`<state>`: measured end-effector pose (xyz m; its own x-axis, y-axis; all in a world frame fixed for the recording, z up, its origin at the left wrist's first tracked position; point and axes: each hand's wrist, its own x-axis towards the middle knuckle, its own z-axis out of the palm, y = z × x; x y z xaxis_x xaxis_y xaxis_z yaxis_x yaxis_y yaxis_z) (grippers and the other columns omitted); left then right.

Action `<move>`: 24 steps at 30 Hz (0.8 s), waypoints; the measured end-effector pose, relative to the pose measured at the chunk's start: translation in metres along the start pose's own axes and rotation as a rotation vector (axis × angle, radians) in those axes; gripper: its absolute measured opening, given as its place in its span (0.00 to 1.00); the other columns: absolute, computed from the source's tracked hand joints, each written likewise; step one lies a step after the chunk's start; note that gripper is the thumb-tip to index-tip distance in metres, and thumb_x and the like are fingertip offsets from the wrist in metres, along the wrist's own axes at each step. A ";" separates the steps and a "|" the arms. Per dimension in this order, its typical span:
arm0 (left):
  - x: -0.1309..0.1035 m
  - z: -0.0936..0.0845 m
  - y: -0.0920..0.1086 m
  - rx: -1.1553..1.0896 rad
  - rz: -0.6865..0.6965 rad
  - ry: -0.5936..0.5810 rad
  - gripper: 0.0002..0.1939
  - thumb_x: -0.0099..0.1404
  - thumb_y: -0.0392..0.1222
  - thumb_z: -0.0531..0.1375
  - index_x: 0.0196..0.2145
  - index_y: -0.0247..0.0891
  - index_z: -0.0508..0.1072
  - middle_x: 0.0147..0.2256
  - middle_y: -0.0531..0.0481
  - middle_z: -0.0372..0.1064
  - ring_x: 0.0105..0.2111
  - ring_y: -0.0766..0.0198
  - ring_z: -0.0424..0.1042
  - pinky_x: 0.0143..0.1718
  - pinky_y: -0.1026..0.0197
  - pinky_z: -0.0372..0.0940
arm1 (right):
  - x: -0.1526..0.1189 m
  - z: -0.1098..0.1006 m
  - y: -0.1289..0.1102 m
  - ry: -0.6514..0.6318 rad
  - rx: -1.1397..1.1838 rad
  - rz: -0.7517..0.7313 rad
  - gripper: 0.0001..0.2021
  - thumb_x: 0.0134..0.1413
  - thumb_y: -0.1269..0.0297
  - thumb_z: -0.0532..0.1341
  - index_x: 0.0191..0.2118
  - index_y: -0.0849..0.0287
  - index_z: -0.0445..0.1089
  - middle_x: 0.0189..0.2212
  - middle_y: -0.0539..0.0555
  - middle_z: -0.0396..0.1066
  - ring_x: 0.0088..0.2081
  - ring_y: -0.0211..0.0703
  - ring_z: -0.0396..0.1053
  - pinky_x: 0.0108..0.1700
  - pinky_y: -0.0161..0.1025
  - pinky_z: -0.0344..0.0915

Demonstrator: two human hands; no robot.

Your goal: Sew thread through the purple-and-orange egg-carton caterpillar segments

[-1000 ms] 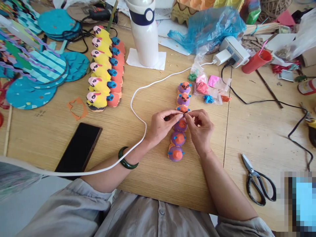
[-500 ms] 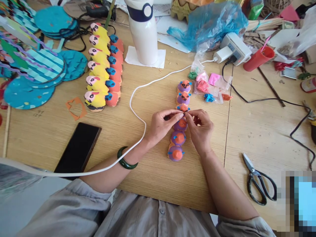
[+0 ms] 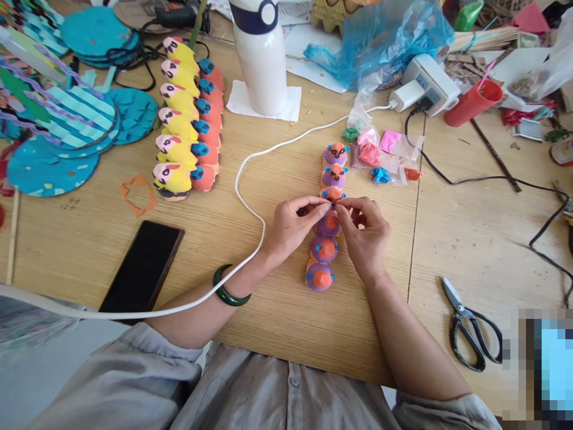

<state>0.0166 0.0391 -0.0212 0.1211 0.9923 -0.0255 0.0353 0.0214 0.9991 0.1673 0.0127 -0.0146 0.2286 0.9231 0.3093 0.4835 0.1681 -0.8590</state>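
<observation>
A strip of purple clay bumps with orange faces and blue ears (image 3: 324, 249) lies lengthwise before me. The two farthest faces carry black eye marks; the nearer ones are plain orange. My left hand (image 3: 292, 228) and my right hand (image 3: 367, 234) meet above the middle of the strip, thumbs and forefingers closed in a pinch. Between their tips shows a tiny dark bit, seemingly black clay, mostly covered by the fingers. Small bags of coloured clay (image 3: 370, 154) lie just beyond the strip on the right.
A white cable (image 3: 250, 160) crosses my left forearm. Scissors (image 3: 465, 322) lie at right, a phone (image 3: 142, 266) at left. Behind stand a white tumbler (image 3: 264, 71), a power adapter (image 3: 430, 83) and a red cup (image 3: 474, 103). Yellow and red clay strips (image 3: 179, 125) rest at back left.
The view has shifted slightly. Both hands keep their pinch over the strip, with hardly any movement of the fingers.
</observation>
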 end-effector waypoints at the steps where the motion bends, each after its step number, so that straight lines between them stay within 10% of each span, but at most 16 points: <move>1: 0.000 0.000 0.000 -0.001 0.000 0.000 0.09 0.64 0.45 0.68 0.36 0.38 0.84 0.34 0.49 0.81 0.34 0.64 0.75 0.38 0.62 0.68 | 0.000 0.000 0.000 -0.002 -0.002 -0.002 0.03 0.60 0.66 0.65 0.35 0.53 0.78 0.27 0.47 0.70 0.30 0.38 0.62 0.33 0.39 0.61; 24: 0.000 -0.001 -0.001 -0.007 0.002 -0.018 0.09 0.65 0.46 0.67 0.37 0.38 0.84 0.34 0.49 0.81 0.35 0.63 0.75 0.39 0.62 0.69 | -0.003 0.000 -0.005 0.014 -0.110 -0.085 0.05 0.63 0.65 0.63 0.37 0.53 0.77 0.31 0.51 0.76 0.35 0.43 0.69 0.31 0.41 0.67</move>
<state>0.0159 0.0388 -0.0226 0.1389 0.9900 -0.0241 0.0278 0.0205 0.9994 0.1650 0.0093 -0.0113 0.1941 0.9020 0.3857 0.5916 0.2061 -0.7795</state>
